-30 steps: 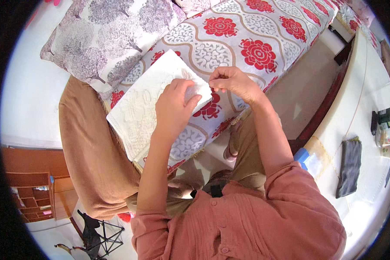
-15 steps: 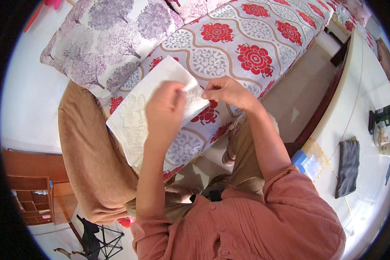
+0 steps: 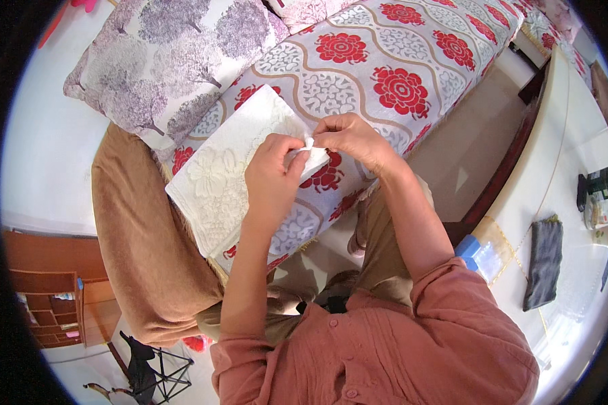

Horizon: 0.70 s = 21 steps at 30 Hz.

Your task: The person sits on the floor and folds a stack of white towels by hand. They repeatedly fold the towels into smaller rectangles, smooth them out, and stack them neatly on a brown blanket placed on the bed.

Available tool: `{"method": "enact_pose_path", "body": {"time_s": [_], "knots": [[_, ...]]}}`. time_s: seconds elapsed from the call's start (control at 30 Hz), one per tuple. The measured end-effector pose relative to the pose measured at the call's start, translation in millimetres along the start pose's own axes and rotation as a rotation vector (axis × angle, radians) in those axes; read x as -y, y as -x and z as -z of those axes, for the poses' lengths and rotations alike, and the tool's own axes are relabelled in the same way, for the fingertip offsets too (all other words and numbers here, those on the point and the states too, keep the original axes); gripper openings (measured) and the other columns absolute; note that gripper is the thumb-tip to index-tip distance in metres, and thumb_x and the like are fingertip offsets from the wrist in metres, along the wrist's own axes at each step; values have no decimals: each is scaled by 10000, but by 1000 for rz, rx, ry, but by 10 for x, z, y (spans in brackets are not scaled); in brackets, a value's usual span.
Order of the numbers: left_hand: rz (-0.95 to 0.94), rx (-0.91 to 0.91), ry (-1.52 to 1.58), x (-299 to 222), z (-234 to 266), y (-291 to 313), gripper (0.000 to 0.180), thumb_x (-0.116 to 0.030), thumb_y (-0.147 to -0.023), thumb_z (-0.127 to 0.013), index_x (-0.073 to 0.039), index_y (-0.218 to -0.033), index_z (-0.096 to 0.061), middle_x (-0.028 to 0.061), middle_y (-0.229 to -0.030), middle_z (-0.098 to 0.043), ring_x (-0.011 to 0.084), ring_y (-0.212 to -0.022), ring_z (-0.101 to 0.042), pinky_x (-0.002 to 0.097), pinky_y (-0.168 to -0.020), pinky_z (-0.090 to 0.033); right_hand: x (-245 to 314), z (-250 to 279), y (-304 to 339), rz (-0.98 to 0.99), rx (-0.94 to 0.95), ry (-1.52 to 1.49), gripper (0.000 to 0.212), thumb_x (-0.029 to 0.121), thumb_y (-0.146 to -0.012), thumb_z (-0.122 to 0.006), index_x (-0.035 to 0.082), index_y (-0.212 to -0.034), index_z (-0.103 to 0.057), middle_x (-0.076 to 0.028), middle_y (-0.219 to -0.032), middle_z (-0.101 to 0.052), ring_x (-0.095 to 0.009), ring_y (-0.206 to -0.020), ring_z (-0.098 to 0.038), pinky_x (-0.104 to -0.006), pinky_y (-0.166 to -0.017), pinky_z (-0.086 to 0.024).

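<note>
A white folded cloth [image 3: 216,172] with a raised floral pattern lies on the flowered sofa cover [image 3: 321,84]. At the cloth's right corner, my left hand [image 3: 275,172] pinches a small gathered bit of the white fabric between thumb and fingers. Just to the right, my right hand [image 3: 351,138] closes its fingertips on the same raised bit, so the two hands nearly meet there. The part between the fingertips is small and partly covered by them. The rest of the cloth lies flat, reaching to the sofa's near edge.
A cushion with tree prints [image 3: 175,61] stands behind the cloth. On the left is a brown-covered armrest [image 3: 148,250]. To the right, a pale curved table [image 3: 513,209] holds a dark folded cloth [image 3: 544,262], a blue-and-clear box [image 3: 476,252] and several small items.
My left hand has moved right to the cloth's corner and now pinches it. The corner fabric is gathered up between both hands; my right hand has barely shifted.
</note>
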<state>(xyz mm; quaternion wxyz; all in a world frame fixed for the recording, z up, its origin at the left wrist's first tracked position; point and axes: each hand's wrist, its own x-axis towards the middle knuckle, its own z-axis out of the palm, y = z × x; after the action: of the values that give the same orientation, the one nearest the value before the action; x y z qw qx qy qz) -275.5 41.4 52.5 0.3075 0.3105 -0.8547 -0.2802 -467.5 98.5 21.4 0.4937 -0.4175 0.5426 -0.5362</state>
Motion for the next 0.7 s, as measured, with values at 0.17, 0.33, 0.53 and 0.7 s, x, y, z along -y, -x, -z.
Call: {"method": "enact_pose_path", "body": {"time_s": [0.17, 0.33, 0.53, 0.7], "knots": [[110, -153, 180, 116, 447, -308, 83, -106, -953, -691, -47, -1006, -664, -8, -877, -649, 73, -766, -563, 255, -699, -475, -9, -28, -26, 65, -162, 122, 188, 188, -875, -717, 8, -922, -733, -22, -785, -653, -113, -739, -577, -289, -677, -466], [32, -274, 108, 35, 1042, -739, 85, -87, -1005, -634, -20, -1056, -648, -17, -952, -644, 56, -871, -557, 218, -810, -455, 138, -96, -377, 492, -210, 358, 207, 188, -879, -687, 20, -990, -734, -132, -967, -725, -294, -860, -687, -387, -798, -523], [24, -318, 98, 2, 1183, -852, 96, -95, -1014, -623, -10, -1054, -642, -15, -941, -637, 58, -870, -555, 216, -803, -450, 265, -383, -959, 665, -95, 946, 226, 123, -932, -560, 85, -1051, -748, -117, -1140, -697, -343, -1135, -610, -423, -960, -514], [26, -277, 3, -4, 931, -859, 96, -109, -998, -640, -28, -1050, -647, -11, -891, -637, 66, -822, -562, 236, -756, -463, -121, -504, -1272, 851, -244, 1023, 287, 169, -938, -550, 9, -1121, -704, -164, -1178, -692, -385, -1128, -625, -451, -955, -522]]}}
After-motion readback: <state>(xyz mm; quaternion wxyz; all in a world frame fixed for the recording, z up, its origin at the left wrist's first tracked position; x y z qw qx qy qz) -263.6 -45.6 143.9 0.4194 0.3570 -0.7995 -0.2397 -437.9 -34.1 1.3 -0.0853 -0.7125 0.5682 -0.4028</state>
